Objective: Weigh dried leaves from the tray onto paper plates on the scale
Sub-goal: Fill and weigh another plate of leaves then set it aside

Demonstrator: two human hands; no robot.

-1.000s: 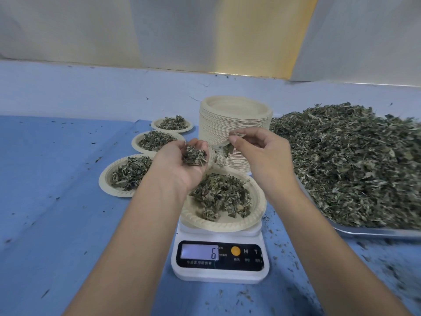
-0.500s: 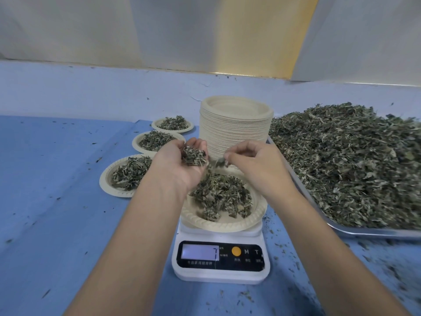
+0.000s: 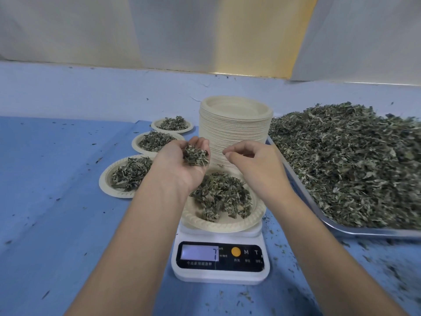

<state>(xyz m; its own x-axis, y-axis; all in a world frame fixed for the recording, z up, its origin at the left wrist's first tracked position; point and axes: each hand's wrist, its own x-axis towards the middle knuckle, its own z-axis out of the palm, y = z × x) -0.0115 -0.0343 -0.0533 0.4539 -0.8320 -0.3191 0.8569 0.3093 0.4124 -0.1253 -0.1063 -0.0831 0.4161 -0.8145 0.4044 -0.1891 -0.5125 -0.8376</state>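
Grey-green leaves (image 3: 196,155) are cupped in the left hand (image 3: 182,169) over the plate (image 3: 218,225) on the scale (image 3: 219,271), near the tabletop's (image 3: 57,201) front edge. The right hand (image 3: 255,166) is pinched closed; its contents cannot be told. Tiny pinches should be added.

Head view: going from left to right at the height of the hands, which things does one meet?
Nearest filled paper plate → left hand holding leaves → right hand → tray of dried leaves.

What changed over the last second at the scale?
The right hand lowered and let its pinch of leaves fall onto the plate; the scale display went from 6 to 7. The left hand still cups its clump of leaves.
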